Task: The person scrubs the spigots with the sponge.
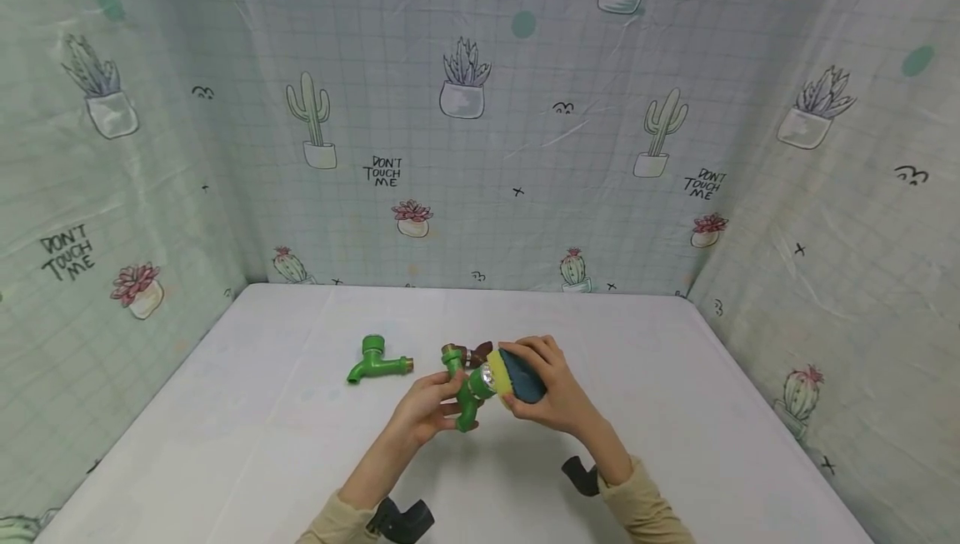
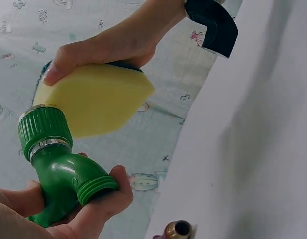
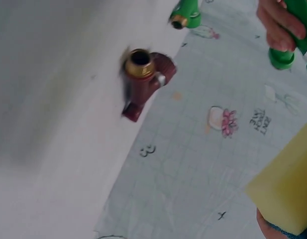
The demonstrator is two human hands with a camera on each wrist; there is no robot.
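My left hand [image 1: 426,407] grips a green plastic tap [image 1: 471,404] above the table, its fingers curled round the body in the left wrist view. That tap has a ribbed collar with silver rings [image 2: 44,127] and a threaded end [image 2: 97,188]. In my right hand [image 1: 557,394] is a sponge [image 1: 527,377], yellow on one side and dark blue on the other. The yellow side [image 2: 96,99] faces the tap's collar and appears to touch it. Part of the right hand is hidden behind the sponge in the left wrist view.
A second green tap [image 1: 378,367] with a brass-coloured end lies on the white table [image 1: 262,444], left of the hands. A dark red-brown tap [image 3: 141,87] lies behind the held one. Patterned sheets [image 1: 480,161] stand behind and at both sides. Black wrist pieces [image 1: 405,521] sit near the sleeves.
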